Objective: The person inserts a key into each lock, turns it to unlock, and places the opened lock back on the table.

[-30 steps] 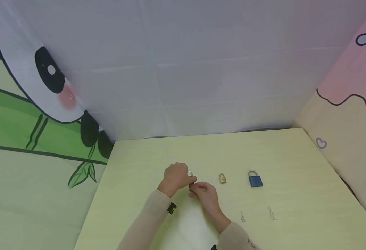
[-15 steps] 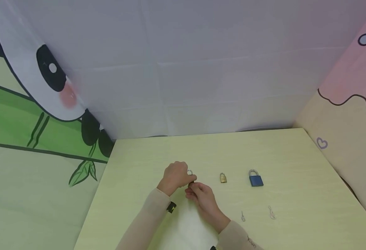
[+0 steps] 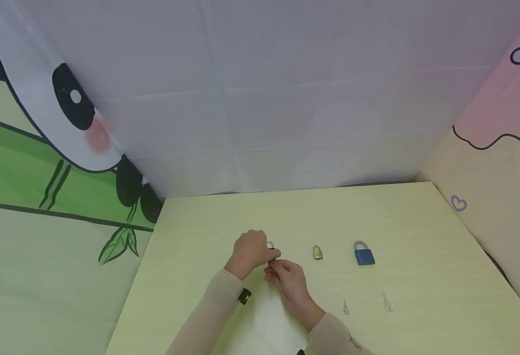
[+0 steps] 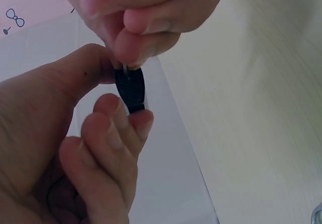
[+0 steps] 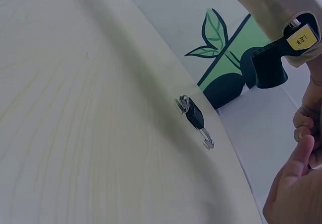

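Note:
My left hand (image 3: 248, 252) grips a small black padlock (image 4: 132, 89) between thumb and fingers; its silver shackle (image 3: 270, 243) shows beyond the hand in the head view. My right hand (image 3: 292, 282) meets it from the near side, fingertips right at the lock's bottom end. A thin strip of metal, apparently a key (image 4: 126, 71), runs from those fingertips to the lock; most of it is hidden by the fingers. In the right wrist view, another black padlock (image 5: 194, 114) lies on the table with its shackle open and silver keys or rings at its other end.
To the right on the table (image 3: 420, 222) lie a small brass padlock (image 3: 317, 253) and a larger blue padlock (image 3: 364, 257). Nearer are two small sets of keys, one thin (image 3: 346, 307) and one larger (image 3: 387, 302). A printed cloth wall (image 3: 286, 123) rises behind the table.
My right hand has shifted slightly left, its lower fingers spreading a little from the lock. The left hand and its padlock stay in nearly the same place.

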A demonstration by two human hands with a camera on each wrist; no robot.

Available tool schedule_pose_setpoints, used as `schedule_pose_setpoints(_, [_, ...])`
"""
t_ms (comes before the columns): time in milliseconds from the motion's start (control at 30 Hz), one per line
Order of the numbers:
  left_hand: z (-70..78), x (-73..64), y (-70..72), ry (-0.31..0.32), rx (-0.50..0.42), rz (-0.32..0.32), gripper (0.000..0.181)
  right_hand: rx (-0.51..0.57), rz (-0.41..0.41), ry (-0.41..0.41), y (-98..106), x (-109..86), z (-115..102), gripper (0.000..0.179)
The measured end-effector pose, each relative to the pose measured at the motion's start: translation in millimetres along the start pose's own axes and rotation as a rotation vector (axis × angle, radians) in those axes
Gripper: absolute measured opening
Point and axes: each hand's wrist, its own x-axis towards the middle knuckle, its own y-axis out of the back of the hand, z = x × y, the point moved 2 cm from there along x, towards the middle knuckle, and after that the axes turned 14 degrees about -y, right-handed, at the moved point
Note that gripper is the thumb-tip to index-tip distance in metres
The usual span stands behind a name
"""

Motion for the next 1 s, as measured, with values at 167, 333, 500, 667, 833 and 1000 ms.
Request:
schedule_pose_setpoints(167, [0.1, -0.2, 1.6, -0.015, -0.015, 0.010, 0.044, 0.019, -0.003, 0.013, -1, 1.8, 1, 0.024])
schedule_pose_setpoints(333, [0.4, -0.7, 3.8, -0.036, -0.038, 0.013, 0.043, 0.066, -0.041, -0.001, -2, 2.9, 2, 0.022])
schedule_pose_setpoints(500, [0.1, -3.1, 6.0, -0.037, -0.025, 0.010, 0.040, 0.063, -0.079, -0.042, -1, 1.6, 3, 0.026])
schedule_pose_setpoints(667, [1.1, -3.8, 10.4, -0.070, 0.014, -0.006, 0.035, 0.013, -0.085, -0.068, 5, -0.2, 2, 0.034])
schedule_pose_setpoints(833, [0.4, -5.5, 18.0, -0.182, 0.046, -0.050, 0.034, -0.039, -0.050, -0.071, 19, -0.3, -3, 0.032])
schedule_pose_setpoints(1000, [-1.5, -6.3, 22.7, -0.282, 0.038, -0.126, 0.028, -0.089, 0.014, -0.027, 34, -2.0, -12, 0.029])
